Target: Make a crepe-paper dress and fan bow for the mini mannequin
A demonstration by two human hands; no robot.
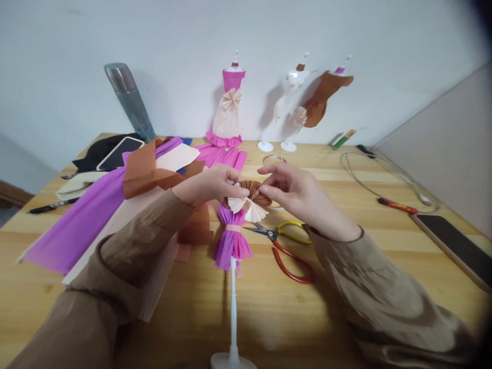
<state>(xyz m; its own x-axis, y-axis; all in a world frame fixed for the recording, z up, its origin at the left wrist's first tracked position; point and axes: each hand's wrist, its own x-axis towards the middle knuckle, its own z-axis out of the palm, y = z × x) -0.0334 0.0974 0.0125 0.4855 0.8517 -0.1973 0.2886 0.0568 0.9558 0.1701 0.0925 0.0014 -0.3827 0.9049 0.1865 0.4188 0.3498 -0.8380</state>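
A pleated paper rosette, brown on top with cream fans [250,209] below, is at the top of a small dress form. My left hand [215,185] pinches its left side between thumb and fingers. On the right, my right hand [294,192] has its thumb and a fingertip on the brown pleats [253,189], with the index finger raised. Under the rosette hangs a purple and pink crepe-paper skirt [230,246], tied by a pale band [233,228]. A white stand [233,307] carries the form. Scissors [272,234] with red and yellow handles lie open beside the skirt.
Crepe-paper sheets [77,230] are heaped at left near a bottle [130,102]. At the back stand a pink-and-cream dressed form [227,120], a bare white form [282,102] and a brown-dressed form [321,100]. A phone [453,246], cable [348,166] and glue tube [343,139] lie right.
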